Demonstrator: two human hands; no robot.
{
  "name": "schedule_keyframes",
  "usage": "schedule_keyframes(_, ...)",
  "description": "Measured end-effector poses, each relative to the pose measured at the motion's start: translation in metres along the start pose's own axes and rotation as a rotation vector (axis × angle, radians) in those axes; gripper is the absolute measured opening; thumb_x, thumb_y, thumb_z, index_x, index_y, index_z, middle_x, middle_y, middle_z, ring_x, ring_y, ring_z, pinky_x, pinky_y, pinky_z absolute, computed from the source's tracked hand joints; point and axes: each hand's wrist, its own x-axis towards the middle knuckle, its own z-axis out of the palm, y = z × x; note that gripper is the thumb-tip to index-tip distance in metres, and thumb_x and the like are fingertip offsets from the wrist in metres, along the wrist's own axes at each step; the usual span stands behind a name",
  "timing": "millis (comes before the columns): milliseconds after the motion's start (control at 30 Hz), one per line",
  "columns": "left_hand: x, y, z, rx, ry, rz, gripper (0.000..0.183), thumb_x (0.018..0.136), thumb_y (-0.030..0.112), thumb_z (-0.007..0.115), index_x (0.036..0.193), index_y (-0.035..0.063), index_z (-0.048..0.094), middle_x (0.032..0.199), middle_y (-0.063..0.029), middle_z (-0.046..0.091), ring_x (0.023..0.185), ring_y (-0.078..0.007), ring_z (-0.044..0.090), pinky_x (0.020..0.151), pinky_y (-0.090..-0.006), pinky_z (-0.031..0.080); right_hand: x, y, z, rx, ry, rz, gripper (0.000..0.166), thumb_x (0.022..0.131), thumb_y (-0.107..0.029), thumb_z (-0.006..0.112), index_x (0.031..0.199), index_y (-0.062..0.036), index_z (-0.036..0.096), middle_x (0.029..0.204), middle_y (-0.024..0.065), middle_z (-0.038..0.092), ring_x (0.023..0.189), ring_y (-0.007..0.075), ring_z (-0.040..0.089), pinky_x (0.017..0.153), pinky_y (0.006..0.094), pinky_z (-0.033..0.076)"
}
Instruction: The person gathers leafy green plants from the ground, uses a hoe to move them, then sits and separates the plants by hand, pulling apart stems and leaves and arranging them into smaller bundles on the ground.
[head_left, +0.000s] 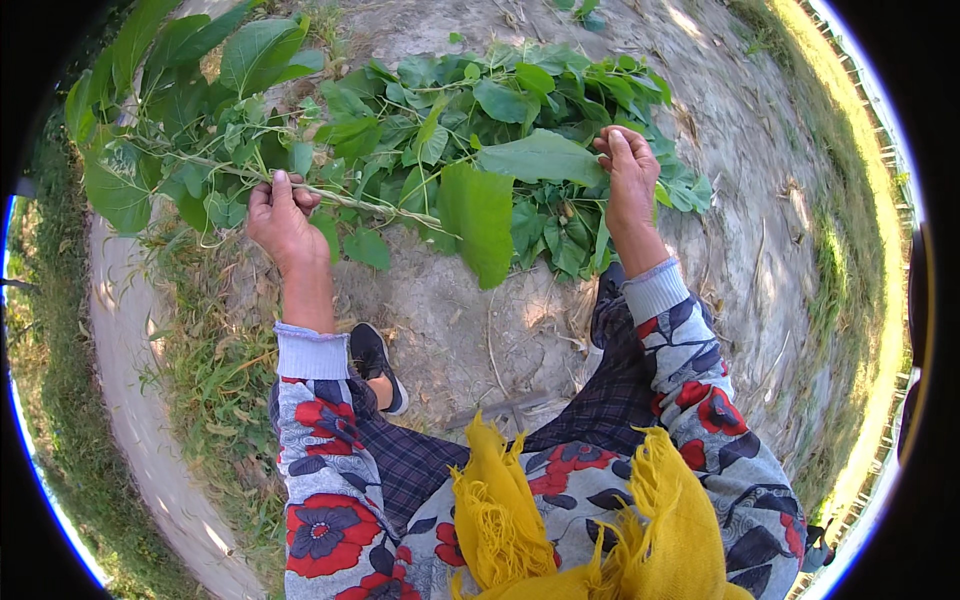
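Note:
My left hand (289, 217) grips a leafy branch (375, 206) with a thin vine twisted around its pale stem. Broad leaves (259, 56) spread from the branch at the upper left. A large leaf (476, 225) hangs near the branch's right end. My right hand (628, 172) has its fingers curled at the end of another long green leaf (540, 156), which stretches leftward from them. Behind and below both hands, a heap of cut leafy stems (570, 90) lies on the ground. Some of the heap is hidden by the branch and leaves.
Dry, cracked soil (465, 315) with bits of straw lies under me. My dark shoe (375, 364) stands near weeds (217, 390) on the left. Beyond them runs a pale path (135, 360). A sunlit grass strip (862, 150) and a fence (885, 157) edge the right.

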Motion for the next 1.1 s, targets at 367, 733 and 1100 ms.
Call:
schedule_keyframes(367, 0.006, 0.000, -0.005, -0.048, 0.060, 0.009, 0.011, 0.094, 0.008, 0.060, 0.089, 0.0020, 0.051, 0.075, -0.0061, 0.060, 0.051, -0.0102, 0.052, 0.050, -0.0272, 0.052, -0.039, 0.019, 0.029, -0.400, -0.681, -0.049, 0.021, 0.089, -0.007, 0.064, 0.106, 0.0031, 0.064, 0.091, 0.0024, 0.066, 0.083, 0.0079, 0.060, 0.076, 0.0231, 0.049)
schedule_keyframes(733, -0.007, -0.004, 0.002, -0.039, -0.032, -0.013, 0.012, 0.092, 0.006, 0.061, 0.086, 0.0007, 0.053, 0.072, -0.0051, 0.058, 0.051, -0.0097, 0.051, 0.050, -0.0269, 0.052, -0.057, 0.026, 0.055, -0.515, -0.757, -0.014, 0.033, 0.081, -0.020, 0.072, 0.106, 0.0015, 0.065, 0.092, 0.0150, 0.069, 0.078, 0.0205, 0.067, 0.072, 0.0353, 0.052)
schedule_keyframes(1100, -0.019, -0.004, 0.010, -0.013, -0.082, -0.035, 0.013, 0.093, 0.007, 0.061, 0.083, 0.0006, 0.055, 0.067, -0.0028, 0.055, 0.050, -0.0087, 0.048, 0.049, -0.0260, 0.050, -0.055, 0.044, 0.055, -0.312, -0.629, 0.162, 0.030, 0.082, -0.014, 0.066, 0.106, 0.0040, 0.064, 0.091, 0.0098, 0.069, 0.078, 0.0165, 0.062, 0.073, 0.0322, 0.049)
